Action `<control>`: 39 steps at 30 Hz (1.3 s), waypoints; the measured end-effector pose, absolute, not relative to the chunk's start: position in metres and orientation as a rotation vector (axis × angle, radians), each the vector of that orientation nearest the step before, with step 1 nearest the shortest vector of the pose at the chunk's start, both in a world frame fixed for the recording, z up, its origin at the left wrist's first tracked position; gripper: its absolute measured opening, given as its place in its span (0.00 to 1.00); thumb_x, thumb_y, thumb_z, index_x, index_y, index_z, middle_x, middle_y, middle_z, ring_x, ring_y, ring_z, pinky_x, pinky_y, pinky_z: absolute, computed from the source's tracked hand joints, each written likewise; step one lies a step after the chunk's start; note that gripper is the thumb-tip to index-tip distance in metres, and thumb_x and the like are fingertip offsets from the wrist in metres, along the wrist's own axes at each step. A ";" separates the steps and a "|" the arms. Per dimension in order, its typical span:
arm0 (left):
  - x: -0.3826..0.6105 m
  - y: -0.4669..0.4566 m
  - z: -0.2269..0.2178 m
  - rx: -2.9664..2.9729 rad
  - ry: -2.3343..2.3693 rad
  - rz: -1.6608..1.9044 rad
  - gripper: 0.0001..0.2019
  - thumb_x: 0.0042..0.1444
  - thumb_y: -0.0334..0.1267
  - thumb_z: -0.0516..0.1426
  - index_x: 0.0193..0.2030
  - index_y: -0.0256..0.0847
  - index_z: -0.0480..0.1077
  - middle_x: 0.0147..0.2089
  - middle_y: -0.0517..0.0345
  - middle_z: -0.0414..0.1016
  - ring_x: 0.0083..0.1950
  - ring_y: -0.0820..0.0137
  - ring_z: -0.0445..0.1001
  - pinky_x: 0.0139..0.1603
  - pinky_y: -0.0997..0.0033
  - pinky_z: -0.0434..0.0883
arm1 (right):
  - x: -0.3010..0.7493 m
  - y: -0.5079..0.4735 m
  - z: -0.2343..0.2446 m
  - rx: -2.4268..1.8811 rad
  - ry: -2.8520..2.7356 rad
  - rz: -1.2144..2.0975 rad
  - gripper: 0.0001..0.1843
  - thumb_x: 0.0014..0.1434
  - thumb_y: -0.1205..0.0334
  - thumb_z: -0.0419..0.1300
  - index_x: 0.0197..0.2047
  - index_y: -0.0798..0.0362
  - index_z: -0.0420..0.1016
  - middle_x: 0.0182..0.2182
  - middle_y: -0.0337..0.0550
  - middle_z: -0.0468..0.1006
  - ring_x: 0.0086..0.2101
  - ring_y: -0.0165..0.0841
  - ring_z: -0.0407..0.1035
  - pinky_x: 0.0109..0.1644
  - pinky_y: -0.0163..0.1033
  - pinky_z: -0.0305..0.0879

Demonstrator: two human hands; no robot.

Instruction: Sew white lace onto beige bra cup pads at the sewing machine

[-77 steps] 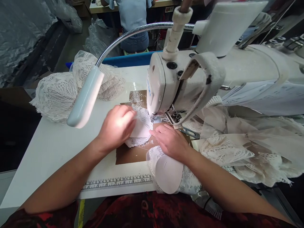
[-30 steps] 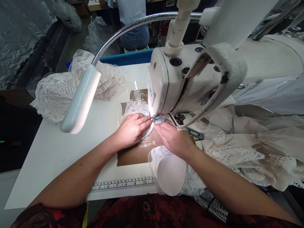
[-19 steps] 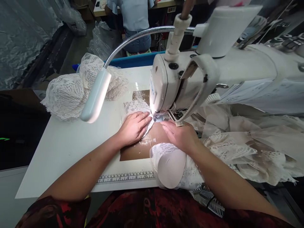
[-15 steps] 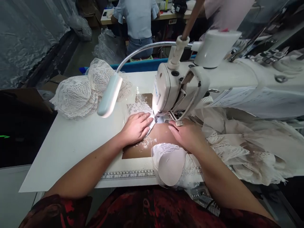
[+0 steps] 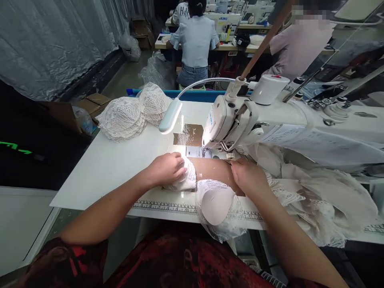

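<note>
In the head view, the left hand (image 5: pixel 166 169) and its lace piece (image 5: pixel 188 180) have come away from the needle of the sewing machine (image 5: pixel 222 116) toward the person, baring the needle plate (image 5: pixel 193 151) below the machine's head. The right hand (image 5: pixel 247 175) has shifted farther right of the needle.

The lace piece lies crumpled on the bench (image 5: pixel 114 172), in front of the machine and left of its needle, with its white scalloped edge turned right; the folds leave its long axis unclear. In front of the machine too, a lace-edged cup (image 5: pixel 217 206) has its long axis running toward the person, its lace band facing the machine and its lower lace hanging past the bench edge.

"JUKI" reads in blue on the machine's head and on another machine (image 5: pixel 223 24) beyond it.

The left hand, palm down, grips the lace piece under curled fingers. The right hand bends inward, thumb and forefinger at a thin dark object (image 5: pixel 229 161); whether it grips this cannot be told.
</note>
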State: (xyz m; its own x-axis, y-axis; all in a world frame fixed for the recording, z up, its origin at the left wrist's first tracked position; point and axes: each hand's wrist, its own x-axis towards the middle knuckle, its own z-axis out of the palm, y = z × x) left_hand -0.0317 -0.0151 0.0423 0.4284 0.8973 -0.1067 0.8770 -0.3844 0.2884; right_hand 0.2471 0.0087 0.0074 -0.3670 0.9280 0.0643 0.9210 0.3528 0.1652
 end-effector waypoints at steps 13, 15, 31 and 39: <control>-0.050 0.009 0.028 1.895 1.300 0.274 0.09 0.51 0.41 0.54 0.26 0.38 0.65 0.25 0.62 0.63 0.27 0.74 0.62 0.25 0.76 0.56 | 0.204 -0.005 0.031 1.630 2.863 -1.266 0.15 0.62 0.59 0.48 0.49 0.53 0.70 0.37 0.43 0.77 0.35 0.34 0.70 0.37 0.38 0.64; -0.050 0.008 0.025 1.786 1.156 0.379 0.11 0.52 0.43 0.56 0.27 0.37 0.66 0.25 0.63 0.62 0.27 0.76 0.61 0.26 0.77 0.57 | 0.188 0.001 0.026 1.629 2.785 -1.506 0.14 0.59 0.55 0.54 0.44 0.53 0.71 0.34 0.42 0.75 0.34 0.34 0.69 0.36 0.38 0.63; -0.051 0.007 0.016 1.271 0.986 0.504 0.13 0.52 0.45 0.62 0.34 0.34 0.73 0.30 0.57 0.71 0.31 0.73 0.68 0.31 0.75 0.65 | 0.172 0.011 0.000 1.492 2.702 -1.997 0.22 0.65 0.48 0.47 0.49 0.55 0.70 0.31 0.42 0.74 0.29 0.30 0.66 0.35 0.37 0.65; -0.046 0.006 0.013 1.143 1.009 0.520 0.14 0.49 0.45 0.64 0.35 0.33 0.76 0.30 0.56 0.73 0.31 0.72 0.69 0.30 0.75 0.66 | 0.170 0.012 -0.001 1.441 2.561 -2.179 0.18 0.57 0.53 0.58 0.47 0.55 0.73 0.37 0.45 0.78 0.34 0.32 0.71 0.39 0.39 0.68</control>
